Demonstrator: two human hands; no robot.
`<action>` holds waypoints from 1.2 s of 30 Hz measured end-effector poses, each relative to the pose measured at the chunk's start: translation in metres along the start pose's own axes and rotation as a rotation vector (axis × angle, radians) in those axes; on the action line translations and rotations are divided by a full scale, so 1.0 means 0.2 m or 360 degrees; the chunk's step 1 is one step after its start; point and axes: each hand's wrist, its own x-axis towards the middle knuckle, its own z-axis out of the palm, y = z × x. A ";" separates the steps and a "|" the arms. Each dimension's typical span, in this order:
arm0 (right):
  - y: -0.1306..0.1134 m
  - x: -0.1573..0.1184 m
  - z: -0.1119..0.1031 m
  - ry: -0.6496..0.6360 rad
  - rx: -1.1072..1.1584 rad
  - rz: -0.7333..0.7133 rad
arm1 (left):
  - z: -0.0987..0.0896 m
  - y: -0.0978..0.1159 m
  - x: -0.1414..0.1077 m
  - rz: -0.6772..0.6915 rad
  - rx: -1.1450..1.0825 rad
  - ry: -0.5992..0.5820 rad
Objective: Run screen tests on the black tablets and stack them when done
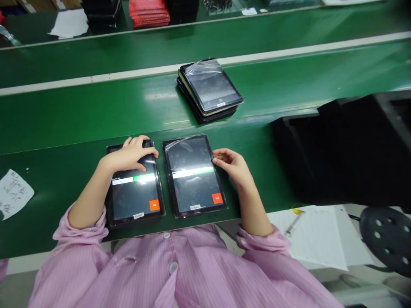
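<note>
Two black tablets lie side by side on the green bench in front of me, lit screens facing up, each with a white and green bar and an orange "Fail" button. My left hand [131, 155] rests across the upper part of the left tablet [128, 199], its fingers spread. At the upper right edge of the right tablet [194, 192], my right hand [233, 164] has thumb and fingers closed on the rim. Clear film on the right tablet lifts at its top left corner. A stack of tablets [213, 85], film-covered on top, sits beyond them.
Black bins or boxes [340, 149] stand at the right. A handwritten paper [14, 194] lies at the left. Red packets [149, 13] and black stacks [101, 13] occupy the far shelf. Papers with a pen [293, 224] and a black stool [388, 239] show lower right.
</note>
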 end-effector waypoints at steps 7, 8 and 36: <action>-0.01 0.00 0.00 0.0009 -0.0011 -0.0009 | -0.01 0.01 0.04 0.0043 0.0053 -0.0019; -0.02 0.00 0.00 0.0003 -0.0016 -0.0012 | -0.01 0.01 0.04 0.0033 0.0048 -0.0017; -0.01 0.02 0.00 -0.0112 -0.0082 -0.0143 | -0.06 -0.15 -0.06 -0.0120 -0.0117 -0.0038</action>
